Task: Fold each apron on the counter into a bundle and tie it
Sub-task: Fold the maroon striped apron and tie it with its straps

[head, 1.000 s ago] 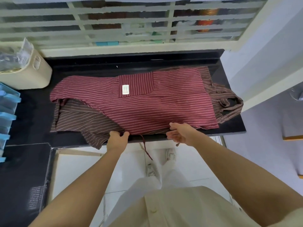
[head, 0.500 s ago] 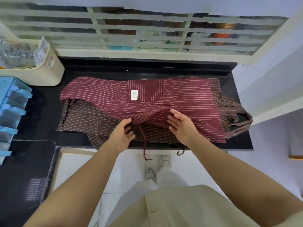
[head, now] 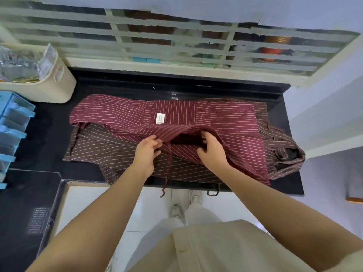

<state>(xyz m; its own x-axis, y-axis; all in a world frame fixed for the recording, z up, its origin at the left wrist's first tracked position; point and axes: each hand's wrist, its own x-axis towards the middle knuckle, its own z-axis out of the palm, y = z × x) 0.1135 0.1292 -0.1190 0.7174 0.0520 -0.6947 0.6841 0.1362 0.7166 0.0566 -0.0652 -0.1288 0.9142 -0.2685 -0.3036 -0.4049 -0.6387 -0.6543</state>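
You stand at a black counter [head: 206, 89] under a barred window [head: 176, 42], with a cream bin [head: 57, 83] at its far left corner and a blue rack [head: 13, 134] beside that. The maroon striped apron [head: 225, 122] lies spread across the counter on top of a brown striped apron [head: 106, 152], whose bunched end shows to the maroon one's right.

A second ago your hands gripped the maroon apron's near hem at the counter's front edge; since then they have carried that hem away from you, towards the white label [head: 160, 118], so the fabric now arches up in a raised fold between them.

Your left hand [head: 147, 152] pinches the hem with thumb and fingers closed on the cloth, left of the dangling maroon tie string [head: 168, 163]. Your right hand [head: 213, 150] curls its fingers under the same hem, holding it up, just right of that string. Both forearms reach straight forward.
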